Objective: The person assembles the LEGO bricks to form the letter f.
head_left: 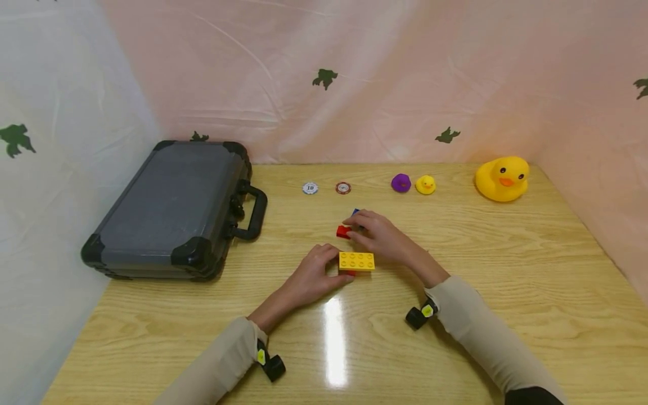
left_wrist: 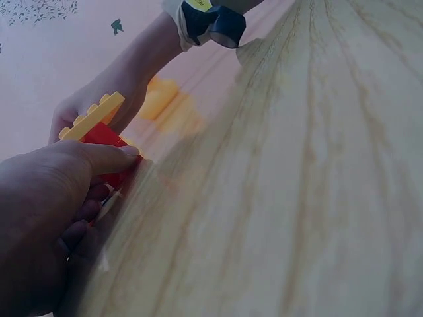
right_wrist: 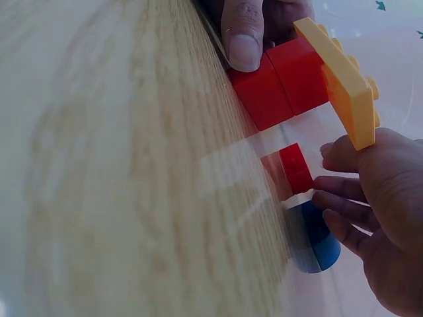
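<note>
My left hand [head_left: 315, 274] pinches a stack of red toy bricks [right_wrist: 281, 82] between thumb and fingers. A flat yellow studded brick [head_left: 356, 261] tops the stack and sticks out to the right, hiding most of the red from above. Just beyond, my right hand [head_left: 377, 232] reaches over the table with fingers parted beside a small red brick [head_left: 343, 232]. In the right wrist view, its fingertips [right_wrist: 320, 196] are close to that red brick and to a blue brick [right_wrist: 322, 239] with a rounded side; I cannot tell whether they touch. The right hand partly hides the blue brick.
A grey case [head_left: 172, 197] with black corners lies at the left, its handle [head_left: 258, 214] facing right. Along the back are two poker chips [head_left: 310, 188], a purple toy [head_left: 401, 183], a small yellow duck [head_left: 426, 184] and a large yellow duck [head_left: 501, 181]. Cloth walls bound the table.
</note>
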The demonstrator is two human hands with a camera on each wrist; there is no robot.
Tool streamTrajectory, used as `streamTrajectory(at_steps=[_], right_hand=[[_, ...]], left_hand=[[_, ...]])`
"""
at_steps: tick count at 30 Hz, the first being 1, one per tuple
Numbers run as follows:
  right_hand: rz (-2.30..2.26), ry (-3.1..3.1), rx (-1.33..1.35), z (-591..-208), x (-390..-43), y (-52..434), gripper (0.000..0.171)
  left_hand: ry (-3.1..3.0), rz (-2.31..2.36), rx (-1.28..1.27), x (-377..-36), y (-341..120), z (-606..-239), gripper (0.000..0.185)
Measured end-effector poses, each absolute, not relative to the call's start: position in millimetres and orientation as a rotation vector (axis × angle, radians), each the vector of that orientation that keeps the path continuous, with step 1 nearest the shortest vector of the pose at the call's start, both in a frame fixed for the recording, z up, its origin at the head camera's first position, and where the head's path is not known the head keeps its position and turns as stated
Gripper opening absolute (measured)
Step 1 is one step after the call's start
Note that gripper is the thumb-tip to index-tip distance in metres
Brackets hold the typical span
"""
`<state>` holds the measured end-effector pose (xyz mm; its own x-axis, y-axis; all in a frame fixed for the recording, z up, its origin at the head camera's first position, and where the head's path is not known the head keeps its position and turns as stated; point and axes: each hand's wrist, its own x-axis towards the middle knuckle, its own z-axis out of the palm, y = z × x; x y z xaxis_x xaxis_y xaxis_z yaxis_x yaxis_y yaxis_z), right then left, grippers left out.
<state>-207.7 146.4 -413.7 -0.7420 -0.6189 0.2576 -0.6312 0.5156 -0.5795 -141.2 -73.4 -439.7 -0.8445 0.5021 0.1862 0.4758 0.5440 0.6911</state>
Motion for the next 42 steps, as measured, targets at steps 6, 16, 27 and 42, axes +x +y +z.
streamTrajectory(at_steps=[6, 16, 27, 42], right_hand=[[1.026, -2.794, 1.139, -409.9, -208.0, 145.7, 0.031], [0.934, -2.860, 1.200, -407.0, -211.9, 145.8, 0.036], [0.952, -2.822, 1.144, -402.2, -207.8, 147.6, 0.036], [1.066, -2.679, 1.132, -388.3, -189.0, 165.6, 0.037]], left_hand=[[2.723, 1.208, 0.858, -140.6, -72.5, -439.5, 0.030], [2.712, 1.192, 0.851, -141.2, -71.6, -439.6, 0.030], [2.728, 1.220, 0.871, -140.3, -71.9, -440.1, 0.031], [2.723, 1.232, 0.849, -141.1, -72.9, -440.9, 0.032]])
